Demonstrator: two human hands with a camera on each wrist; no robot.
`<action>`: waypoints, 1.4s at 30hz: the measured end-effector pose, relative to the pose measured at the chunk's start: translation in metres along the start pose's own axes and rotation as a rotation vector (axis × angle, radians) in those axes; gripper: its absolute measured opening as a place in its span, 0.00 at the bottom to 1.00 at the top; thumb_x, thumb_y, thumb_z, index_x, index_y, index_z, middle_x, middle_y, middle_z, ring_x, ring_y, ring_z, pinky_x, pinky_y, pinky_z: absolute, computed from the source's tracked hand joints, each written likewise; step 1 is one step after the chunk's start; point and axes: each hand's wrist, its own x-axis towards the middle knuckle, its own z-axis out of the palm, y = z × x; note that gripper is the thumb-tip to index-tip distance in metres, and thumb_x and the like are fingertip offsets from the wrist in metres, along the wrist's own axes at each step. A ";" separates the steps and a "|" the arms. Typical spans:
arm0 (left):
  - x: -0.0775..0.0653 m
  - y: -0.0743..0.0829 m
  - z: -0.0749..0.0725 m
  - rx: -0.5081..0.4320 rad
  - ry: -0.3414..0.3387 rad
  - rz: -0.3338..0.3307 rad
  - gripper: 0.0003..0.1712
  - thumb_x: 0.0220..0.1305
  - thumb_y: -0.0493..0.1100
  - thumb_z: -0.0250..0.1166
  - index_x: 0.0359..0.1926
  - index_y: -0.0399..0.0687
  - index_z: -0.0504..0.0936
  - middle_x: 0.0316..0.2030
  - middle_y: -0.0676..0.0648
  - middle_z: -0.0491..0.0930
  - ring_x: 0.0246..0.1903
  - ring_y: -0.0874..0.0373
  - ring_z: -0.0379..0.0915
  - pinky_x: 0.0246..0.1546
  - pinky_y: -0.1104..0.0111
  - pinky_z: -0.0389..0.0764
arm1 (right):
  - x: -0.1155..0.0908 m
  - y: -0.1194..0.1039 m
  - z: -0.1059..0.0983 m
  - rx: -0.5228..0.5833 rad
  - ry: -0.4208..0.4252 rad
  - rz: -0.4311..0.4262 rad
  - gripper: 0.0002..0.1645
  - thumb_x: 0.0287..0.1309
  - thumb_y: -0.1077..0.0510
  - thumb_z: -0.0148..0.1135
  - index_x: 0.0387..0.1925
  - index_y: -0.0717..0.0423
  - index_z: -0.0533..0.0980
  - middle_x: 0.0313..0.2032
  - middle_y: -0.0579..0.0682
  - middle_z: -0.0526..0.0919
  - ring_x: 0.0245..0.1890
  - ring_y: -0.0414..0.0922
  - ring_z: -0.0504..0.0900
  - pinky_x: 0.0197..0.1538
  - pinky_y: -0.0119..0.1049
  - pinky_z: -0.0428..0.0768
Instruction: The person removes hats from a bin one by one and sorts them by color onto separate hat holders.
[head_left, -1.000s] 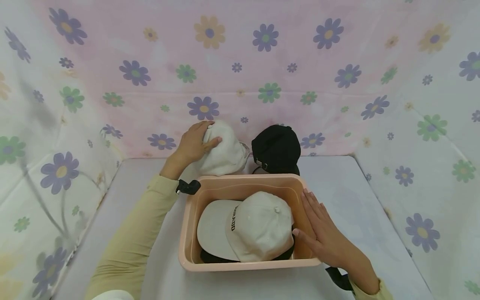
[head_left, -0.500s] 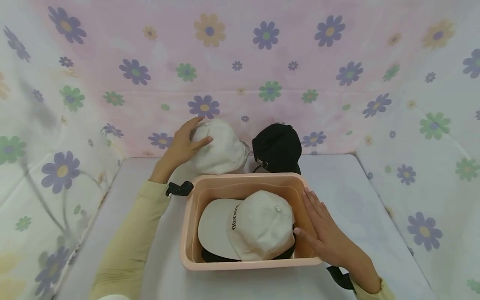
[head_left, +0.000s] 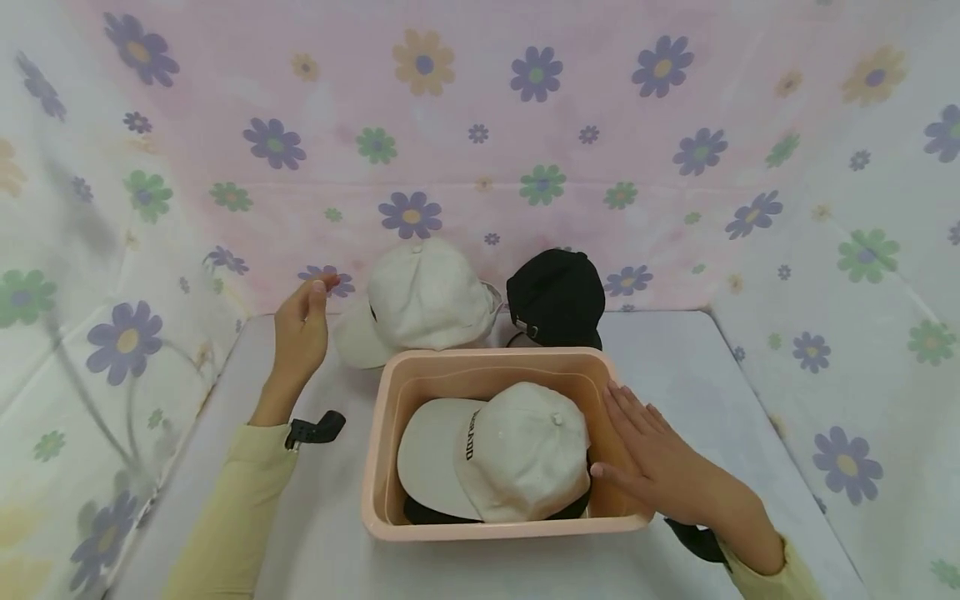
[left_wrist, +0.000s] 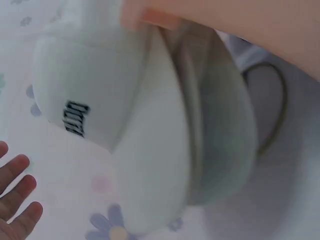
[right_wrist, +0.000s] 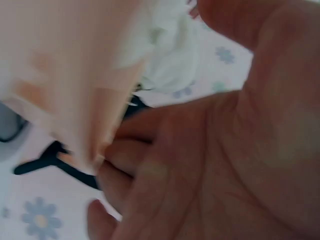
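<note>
My left hand [head_left: 300, 329] is raised left of a white baseball cap [head_left: 423, 292] at the back, apart from it, with fingers bent loosely and nothing held. In the left wrist view, spread fingertips [left_wrist: 20, 187] show beside the lettered white cap [left_wrist: 90, 85], whose brim overlaps a greyish brim [left_wrist: 225, 125]. My right hand [head_left: 660, 467] lies with straight fingers along the right wall of a peach plastic bin [head_left: 495, 531], the thumb over the rim. Inside the bin, a cream cap [head_left: 525, 450] with dark lettering sits over a mostly hidden black cap [head_left: 435, 512].
A black cap [head_left: 558, 296] with a strap buckle stands behind the bin, right of the white cap. Flower-patterned cloth [head_left: 465, 158] walls off the back and both sides of the white table [head_left: 675, 358].
My left hand has let go of the white cap and drawn back left and toward me, uncovering its brim. The right hand has stayed at the bin.
</note>
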 end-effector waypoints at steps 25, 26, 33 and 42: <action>-0.055 -0.046 0.000 -0.731 0.077 -0.910 0.17 0.78 0.39 0.53 0.62 0.34 0.70 0.37 0.54 0.79 0.39 0.66 0.79 0.52 0.76 0.81 | 0.206 -0.065 -0.070 0.167 0.035 -0.191 0.32 0.79 0.50 0.47 0.74 0.66 0.63 0.66 0.63 0.74 0.65 0.55 0.75 0.67 0.50 0.74; -0.054 -0.046 -0.001 -0.777 0.085 -0.923 0.14 0.78 0.38 0.53 0.58 0.36 0.73 0.35 0.54 0.80 0.40 0.65 0.78 0.52 0.75 0.81 | 0.211 -0.066 -0.065 0.189 0.044 -0.173 0.32 0.79 0.50 0.47 0.74 0.66 0.63 0.66 0.63 0.74 0.65 0.56 0.75 0.67 0.50 0.74; -0.045 -0.052 -0.005 -1.080 0.105 -1.015 0.08 0.76 0.39 0.57 0.40 0.42 0.80 0.35 0.51 0.77 0.39 0.63 0.73 0.46 0.75 0.80 | 0.235 -0.062 -0.049 0.397 0.036 -0.068 0.33 0.80 0.47 0.45 0.74 0.65 0.63 0.66 0.62 0.73 0.62 0.56 0.76 0.66 0.49 0.76; -0.032 -0.057 0.007 -0.994 -0.138 -0.915 0.40 0.78 0.45 0.53 0.81 0.43 0.44 0.63 0.50 0.65 0.63 0.63 0.65 0.63 0.75 0.73 | 0.243 -0.067 -0.049 0.645 -0.075 0.056 0.32 0.78 0.44 0.48 0.64 0.69 0.70 0.39 0.54 0.74 0.37 0.49 0.73 0.59 0.45 0.78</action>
